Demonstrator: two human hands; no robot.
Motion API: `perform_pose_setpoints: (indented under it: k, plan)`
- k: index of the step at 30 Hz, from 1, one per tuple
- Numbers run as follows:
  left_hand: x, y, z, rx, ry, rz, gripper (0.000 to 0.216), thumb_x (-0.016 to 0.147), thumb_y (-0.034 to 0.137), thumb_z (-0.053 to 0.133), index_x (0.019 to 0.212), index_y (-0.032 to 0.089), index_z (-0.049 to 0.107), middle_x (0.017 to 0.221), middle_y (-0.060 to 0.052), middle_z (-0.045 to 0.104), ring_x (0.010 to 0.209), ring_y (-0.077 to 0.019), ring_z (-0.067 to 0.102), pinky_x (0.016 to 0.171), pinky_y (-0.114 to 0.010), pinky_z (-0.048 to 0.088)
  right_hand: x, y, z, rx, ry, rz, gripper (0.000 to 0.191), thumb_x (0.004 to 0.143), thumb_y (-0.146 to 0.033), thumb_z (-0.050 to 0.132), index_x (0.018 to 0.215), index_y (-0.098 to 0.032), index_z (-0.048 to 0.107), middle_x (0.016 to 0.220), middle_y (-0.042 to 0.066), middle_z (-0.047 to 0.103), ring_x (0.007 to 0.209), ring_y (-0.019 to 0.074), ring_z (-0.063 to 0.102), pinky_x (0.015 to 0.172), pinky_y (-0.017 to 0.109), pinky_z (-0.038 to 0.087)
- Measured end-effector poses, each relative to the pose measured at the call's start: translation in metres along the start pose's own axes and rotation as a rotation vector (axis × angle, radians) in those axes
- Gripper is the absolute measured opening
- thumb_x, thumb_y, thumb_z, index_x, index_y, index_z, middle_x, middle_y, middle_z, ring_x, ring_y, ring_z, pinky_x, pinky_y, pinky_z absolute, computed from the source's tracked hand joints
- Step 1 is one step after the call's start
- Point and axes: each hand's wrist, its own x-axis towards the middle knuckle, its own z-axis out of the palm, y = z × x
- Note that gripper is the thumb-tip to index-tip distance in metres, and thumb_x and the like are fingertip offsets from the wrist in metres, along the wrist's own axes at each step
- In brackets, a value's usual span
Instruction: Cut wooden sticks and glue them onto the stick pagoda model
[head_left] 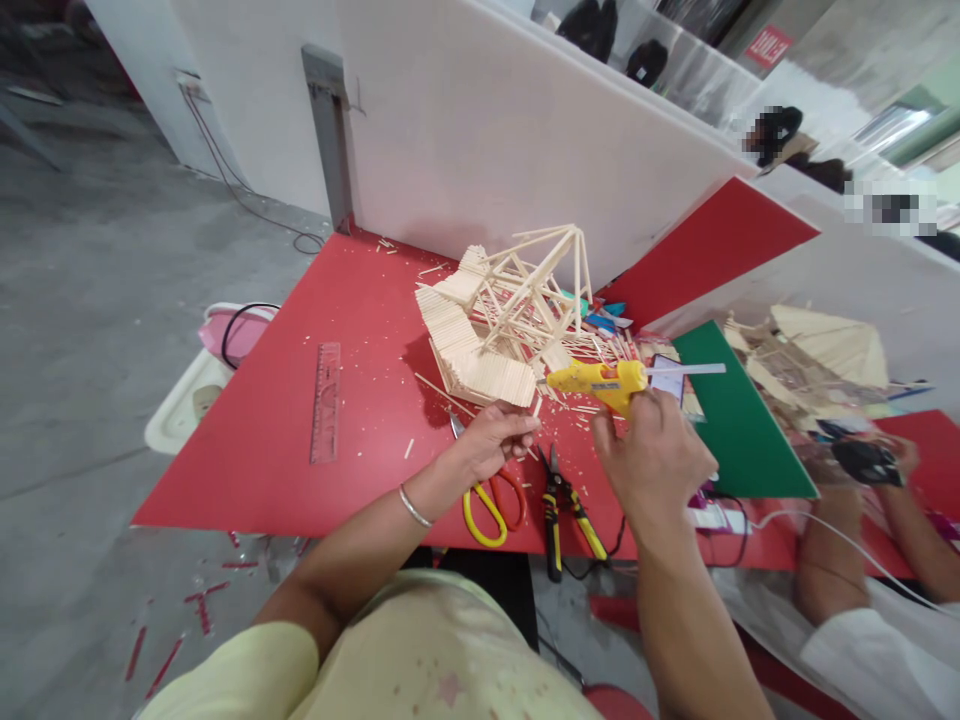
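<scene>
A yellow hot glue gun (596,380) with a white glue stick (697,369) in its back end is gripped in my right hand (660,450). Its nozzle points left, at the near edge of a wooden stick model (495,375). My left hand (495,440) is just below that edge, thumb and fingers pinching a short wooden stick (537,407). The model has a curved band of side-by-side sticks and an open frame of longer sticks rising behind. I cannot tell whether the nozzle touches it.
Scissors (486,512) and pruning shears (553,515) lie at the front of the red table (255,430). A clear ruler (325,402) is to the left. Loose sticks, a phone (666,378) and a green board (739,425) are to the right. A co-worker's arms (836,540) are beyond.
</scene>
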Motion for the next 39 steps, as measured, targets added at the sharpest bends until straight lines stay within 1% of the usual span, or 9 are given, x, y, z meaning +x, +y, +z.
perform_pose_setpoints:
  k: [3,8,11,15,24,28,31,36,39]
  plan:
    - [-0.001,0.001,0.001,0.007,0.011,-0.011,0.036,0.059,0.028,0.09,0.075,0.013,0.061,0.06,0.002,0.055,0.053,-0.0057,0.052,0.047,-0.018,0.031,-0.002,0.0,-0.001,0.007,-0.019,0.0,0.029,0.087,-0.036,0.054,0.105,-0.014,0.062,0.101,0.011,0.065,0.072,0.0187,0.05,0.059,0.03,0.023]
    - [0.0,-0.001,0.0,0.006,0.012,0.0,0.038,0.059,0.027,0.09,0.081,0.014,0.063,0.062,0.003,0.056,0.053,-0.0057,0.053,0.046,-0.018,0.031,-0.005,0.0,-0.004,-0.01,-0.017,-0.014,0.027,0.087,-0.036,0.055,0.102,-0.016,0.061,0.097,0.01,0.065,0.07,0.0188,0.051,0.06,0.03,0.023]
    - [0.001,-0.003,-0.001,0.008,0.011,0.001,0.038,0.058,0.027,0.09,0.082,0.014,0.063,0.063,0.003,0.057,0.052,-0.0059,0.054,0.046,-0.018,0.032,-0.006,0.0,-0.005,-0.012,-0.02,-0.023,0.027,0.087,-0.036,0.055,0.103,-0.016,0.061,0.095,0.01,0.064,0.071,0.019,0.051,0.06,0.03,0.024]
    - [0.001,-0.004,-0.003,0.025,0.003,-0.005,0.035,0.06,0.026,0.089,0.079,0.013,0.063,0.061,0.002,0.058,0.051,-0.006,0.054,0.045,-0.018,0.033,-0.008,-0.001,-0.007,-0.017,-0.02,-0.028,0.023,0.087,-0.035,0.054,0.098,-0.016,0.061,0.093,0.009,0.064,0.07,0.018,0.051,0.06,0.03,0.024]
    - [0.001,-0.003,-0.002,0.014,0.029,-0.02,0.037,0.058,0.023,0.09,0.083,0.013,0.064,0.064,0.002,0.06,0.051,-0.0062,0.056,0.045,-0.018,0.036,-0.013,-0.003,-0.012,-0.001,-0.04,-0.035,0.023,0.09,-0.034,0.053,0.1,-0.014,0.061,0.094,0.009,0.066,0.07,0.0174,0.051,0.059,0.031,0.024]
    - [0.003,-0.006,-0.005,0.017,0.016,-0.02,0.043,0.058,0.023,0.09,0.093,0.013,0.067,0.065,0.003,0.061,0.05,-0.0059,0.056,0.045,-0.017,0.036,-0.014,-0.003,-0.015,-0.023,-0.023,-0.058,0.021,0.09,-0.035,0.054,0.096,-0.015,0.061,0.089,0.007,0.065,0.069,0.0169,0.051,0.058,0.031,0.024]
    - [0.004,-0.008,-0.007,0.027,0.02,-0.024,0.048,0.058,0.024,0.09,0.099,0.013,0.068,0.067,0.002,0.062,0.051,-0.0062,0.057,0.045,-0.018,0.037,-0.016,-0.003,-0.016,-0.011,-0.017,-0.062,0.02,0.09,-0.035,0.055,0.094,-0.016,0.061,0.09,0.007,0.065,0.069,0.0168,0.051,0.059,0.03,0.025]
    - [0.004,-0.009,-0.008,0.032,0.022,-0.014,0.045,0.059,0.023,0.09,0.097,0.013,0.069,0.065,0.003,0.061,0.05,-0.0061,0.056,0.045,-0.017,0.037,-0.019,-0.002,-0.015,0.012,-0.006,-0.07,0.021,0.091,-0.035,0.055,0.096,-0.015,0.06,0.093,0.007,0.066,0.071,0.0166,0.053,0.061,0.029,0.028]
    - [0.004,-0.009,-0.008,0.028,0.017,-0.015,0.047,0.059,0.022,0.09,0.1,0.013,0.069,0.064,0.003,0.061,0.05,-0.0059,0.056,0.045,-0.017,0.037,-0.019,-0.002,-0.013,0.001,0.001,-0.068,0.021,0.091,-0.036,0.055,0.095,-0.015,0.06,0.094,0.007,0.066,0.07,0.0167,0.053,0.061,0.029,0.029]
